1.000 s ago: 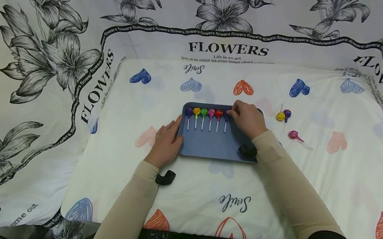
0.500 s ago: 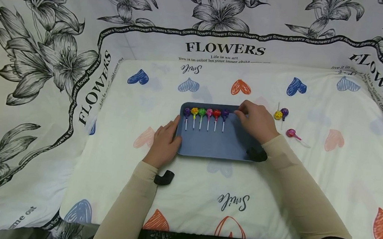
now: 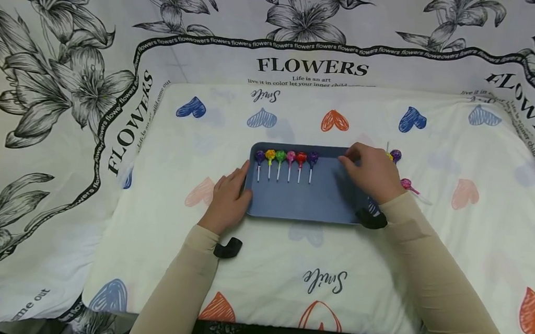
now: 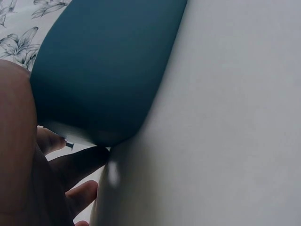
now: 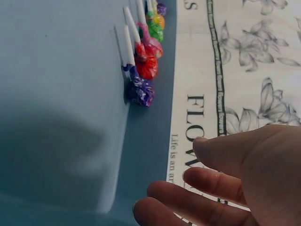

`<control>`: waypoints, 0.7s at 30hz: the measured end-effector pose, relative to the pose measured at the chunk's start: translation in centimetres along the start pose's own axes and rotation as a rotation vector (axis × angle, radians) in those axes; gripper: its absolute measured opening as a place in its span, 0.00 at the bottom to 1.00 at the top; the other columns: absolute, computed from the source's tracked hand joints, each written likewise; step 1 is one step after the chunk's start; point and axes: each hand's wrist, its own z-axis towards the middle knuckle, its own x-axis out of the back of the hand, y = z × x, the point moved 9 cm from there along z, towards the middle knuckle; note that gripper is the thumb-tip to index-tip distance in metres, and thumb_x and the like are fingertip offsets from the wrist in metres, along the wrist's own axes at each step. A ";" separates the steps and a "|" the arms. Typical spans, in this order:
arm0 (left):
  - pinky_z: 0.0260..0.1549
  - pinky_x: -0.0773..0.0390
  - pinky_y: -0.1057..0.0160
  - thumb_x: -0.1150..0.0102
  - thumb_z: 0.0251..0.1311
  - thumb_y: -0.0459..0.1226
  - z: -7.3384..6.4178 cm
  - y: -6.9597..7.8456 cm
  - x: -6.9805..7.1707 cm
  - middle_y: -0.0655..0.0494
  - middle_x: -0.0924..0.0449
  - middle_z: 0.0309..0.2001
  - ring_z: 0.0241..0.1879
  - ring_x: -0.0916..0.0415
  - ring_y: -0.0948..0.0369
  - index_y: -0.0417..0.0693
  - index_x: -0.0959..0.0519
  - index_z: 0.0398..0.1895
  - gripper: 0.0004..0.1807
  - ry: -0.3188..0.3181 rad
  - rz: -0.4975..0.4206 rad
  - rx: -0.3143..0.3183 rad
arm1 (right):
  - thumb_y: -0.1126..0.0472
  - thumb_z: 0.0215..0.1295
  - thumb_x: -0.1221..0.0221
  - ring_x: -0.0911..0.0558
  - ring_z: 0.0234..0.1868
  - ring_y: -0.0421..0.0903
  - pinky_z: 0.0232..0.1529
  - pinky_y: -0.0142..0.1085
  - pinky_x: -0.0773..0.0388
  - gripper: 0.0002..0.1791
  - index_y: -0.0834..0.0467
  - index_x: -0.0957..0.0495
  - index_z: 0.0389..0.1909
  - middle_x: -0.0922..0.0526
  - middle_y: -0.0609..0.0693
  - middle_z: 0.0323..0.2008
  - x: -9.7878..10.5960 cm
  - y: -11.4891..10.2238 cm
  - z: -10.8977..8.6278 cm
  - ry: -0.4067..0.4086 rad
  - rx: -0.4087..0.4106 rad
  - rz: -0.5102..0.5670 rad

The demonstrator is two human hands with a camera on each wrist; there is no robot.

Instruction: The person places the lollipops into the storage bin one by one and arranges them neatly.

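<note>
- Along the tray's far rim, six lollipops are laid in a row, their round heads turned to that rim and their slim, straight white sticks pointed to the near side.
- From the tray's left end, the row is formed by a purple lollipop, a yellow lollipop, a green lollipop, a pink lollipop, a red lollipop and a second purple lollipop; all are wrapped in shiny, crinkled film.
- The tray is shaped as a smooth blue-grey rectangle with rounded corners and a low raised rim.
- At the tray's left end, the rim is touched by the left hand, its fingers extended and its grip unclenched.
- Over the tray's far right corner, the right hand is held with fingers loosely bent; nothing is grasped in its grip, and contact with the rim cannot be told.
- Beyond the tray's right end, three more lollipops are seen, a yellow one mostly hidden by the right hand.
- Beneath the tray, a soft, faintly creased white cloth printed with scribbled hearts is spread.
</note>
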 end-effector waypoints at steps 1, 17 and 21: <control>0.73 0.63 0.48 0.58 0.68 0.40 0.0 0.0 0.0 0.58 0.46 0.76 0.75 0.51 0.55 0.64 0.55 0.79 0.37 0.002 -0.004 0.001 | 0.47 0.67 0.41 0.19 0.37 0.50 0.35 0.46 0.22 0.17 0.57 0.18 0.45 0.14 0.53 0.41 0.1 0.2 -0.1 0.001 0.000 0.008; 0.73 0.64 0.49 0.59 0.68 0.41 0.1 -0.2 -0.1 0.58 0.46 0.76 0.75 0.52 0.55 0.63 0.55 0.79 0.37 0.003 -0.010 0.002 | 0.49 0.68 0.42 0.16 0.34 0.50 0.33 0.47 0.19 0.18 0.60 0.17 0.42 0.14 0.56 0.39 2.0 0.8 -1.5 0.026 -0.013 0.077; 0.73 0.64 0.48 0.59 0.68 0.41 0.2 -0.3 -0.2 0.58 0.46 0.76 0.75 0.52 0.55 0.64 0.55 0.79 0.37 0.002 -0.009 0.000 | 0.49 0.68 0.42 0.16 0.33 0.50 0.34 0.46 0.20 0.18 0.61 0.17 0.42 0.14 0.57 0.38 2.5 0.9 -1.9 0.040 -0.001 0.085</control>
